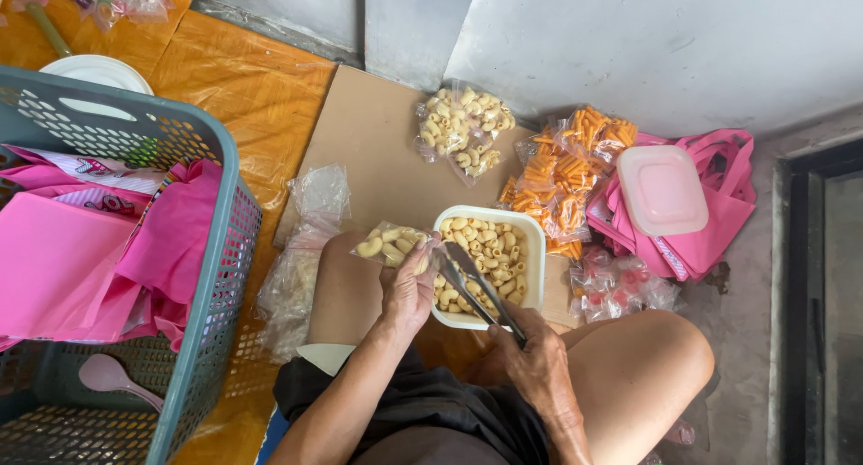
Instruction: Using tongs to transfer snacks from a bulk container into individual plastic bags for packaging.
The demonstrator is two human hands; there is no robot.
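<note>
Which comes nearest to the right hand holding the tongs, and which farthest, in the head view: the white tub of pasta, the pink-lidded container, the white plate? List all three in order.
Measured from the right hand:
1. White tub of pasta, just ahead, beside the knee.
2. Pink-lidded container, farther ahead to the right, on the pink bag.
3. White plate, far off at the upper left, behind the basket.

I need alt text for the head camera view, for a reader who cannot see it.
A seated person's left hand holds a small clear bag of pale curved snacks while the right hand holds metal tongs over a white tub of the same snacks. Filled bags of pale snacks and orange snacks lie beyond, and a blue basket stands to the left.
</note>
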